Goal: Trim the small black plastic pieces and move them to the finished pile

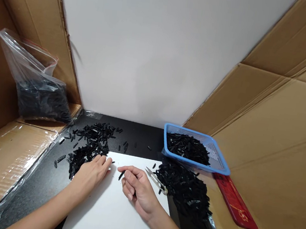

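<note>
Black piece (121,175) — pinched at fingertips of right hand (139,193), above white sheet (117,211); long axis slanting near-left to far-right. Right hand with fingers curled, index finger stretched leftward. Left of piece and farther from it, left hand (95,169) — palm down at edge of left heap (79,157); cannot tell whether gripping anything. Beyond right hand, snips (157,182), right heap (185,190), then blue basket (217,157).

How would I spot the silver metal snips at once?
Find the white rectangular sheet on the black tabletop, then its far right corner. Beside the right hand lie the silver metal snips, pointed blades toward the upper left. Their pale shine sets them apart from the heaped small black pieces alongside.
</note>
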A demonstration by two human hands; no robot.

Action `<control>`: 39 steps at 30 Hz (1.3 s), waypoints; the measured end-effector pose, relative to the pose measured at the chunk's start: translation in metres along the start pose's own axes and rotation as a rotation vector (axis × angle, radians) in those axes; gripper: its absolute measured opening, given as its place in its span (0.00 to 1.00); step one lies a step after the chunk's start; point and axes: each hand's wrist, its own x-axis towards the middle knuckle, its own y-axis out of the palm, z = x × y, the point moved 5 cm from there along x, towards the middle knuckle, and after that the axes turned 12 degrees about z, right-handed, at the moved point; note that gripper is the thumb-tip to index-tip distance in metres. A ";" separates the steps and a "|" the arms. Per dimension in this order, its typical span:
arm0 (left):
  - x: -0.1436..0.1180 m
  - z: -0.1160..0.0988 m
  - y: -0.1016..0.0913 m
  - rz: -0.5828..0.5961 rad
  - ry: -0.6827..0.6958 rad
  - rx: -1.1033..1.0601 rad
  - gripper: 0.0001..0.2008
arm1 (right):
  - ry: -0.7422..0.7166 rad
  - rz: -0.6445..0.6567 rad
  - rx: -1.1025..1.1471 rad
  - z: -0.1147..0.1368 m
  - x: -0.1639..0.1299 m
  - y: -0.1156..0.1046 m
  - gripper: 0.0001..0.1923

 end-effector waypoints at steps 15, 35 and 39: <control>0.001 0.030 -0.023 -0.225 -0.030 -0.404 0.09 | -0.159 -0.163 -0.407 0.049 0.009 -0.033 0.18; 0.000 0.033 -0.012 -0.232 -0.182 -2.220 0.18 | -0.099 -0.413 -2.017 0.179 0.007 -0.178 0.13; 0.001 0.035 -0.009 -0.209 -0.200 -2.153 0.11 | -0.079 -0.444 -2.016 0.194 -0.012 -0.199 0.15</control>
